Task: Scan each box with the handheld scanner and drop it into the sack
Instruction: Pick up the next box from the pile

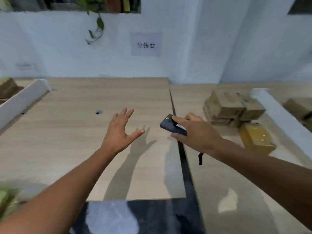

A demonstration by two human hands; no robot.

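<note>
Wood-grain desk (59,141), with a second desk (236,174) butted against its right edge and a dark seam between them. Left hand (118,132) hovered above the middle of the first desk, palm down, fingers (125,113) straight and spread apart, holding nothing. Right hand (197,132) gripped the dark scanner (170,125) right over the seam: thumb on top, fingers curled underneath, clamped on it. A black strap (200,158) hung under that wrist.

Brown cardboard boxes (231,107) sat stacked on the second desk toward its far edge, just right of the scanner hand and not touched by either hand. One yellowish taped box (256,139) sat just beside the stack, on the side toward the near edge. A white divider board (278,112) ran along the right of the boxes, with another brown box (298,107) beyond it. At the first desk's far-left corner sat a second white board (22,100), with a brown box (7,88) behind it. A small round hole (98,112) showed in the desk left of the open hand.

A greenish blur (6,200) sat at the near-left corner; couldn't tell what it was. A paper sign (146,44) was on the wall and a plant (96,22) trailed down above it.
</note>
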